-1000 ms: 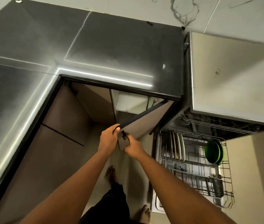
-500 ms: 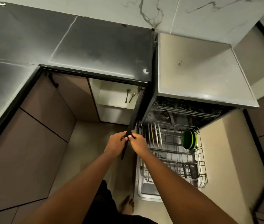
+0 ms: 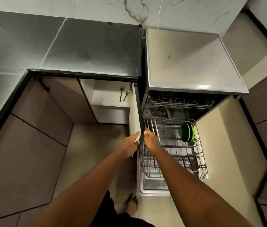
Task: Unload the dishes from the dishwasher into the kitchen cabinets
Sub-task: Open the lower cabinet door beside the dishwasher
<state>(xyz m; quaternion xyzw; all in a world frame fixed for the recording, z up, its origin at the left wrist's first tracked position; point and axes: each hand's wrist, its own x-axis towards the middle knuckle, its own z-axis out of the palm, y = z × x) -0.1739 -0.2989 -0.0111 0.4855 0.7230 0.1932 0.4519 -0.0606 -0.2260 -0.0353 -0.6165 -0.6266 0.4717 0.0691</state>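
Note:
A cabinet door (image 3: 134, 115) stands wide open, edge-on to me, beside the open dishwasher. My left hand (image 3: 130, 143) grips its white inner face and my right hand (image 3: 151, 140) grips its dark outer edge. The white cabinet shelf (image 3: 108, 99) holds two spoons (image 3: 123, 95). The lower dishwasher rack (image 3: 175, 148) is pulled out. Two green bowls (image 3: 186, 132) stand on edge at its far right. Thin plates (image 3: 152, 126) stand at the rack's far left, just behind my right hand.
A dark countertop (image 3: 83, 48) runs above the cabinet and down the left side. The dishwasher's steel top (image 3: 186, 63) sits to the right. The upper rack (image 3: 178, 100) stays inside the machine. My bare foot (image 3: 132, 204) is on the tiled floor by the dishwasher door.
The cabinet door has swung from half open to fully open against the dishwasher, with both hands staying on it. The shelf with the spoons has come into view.

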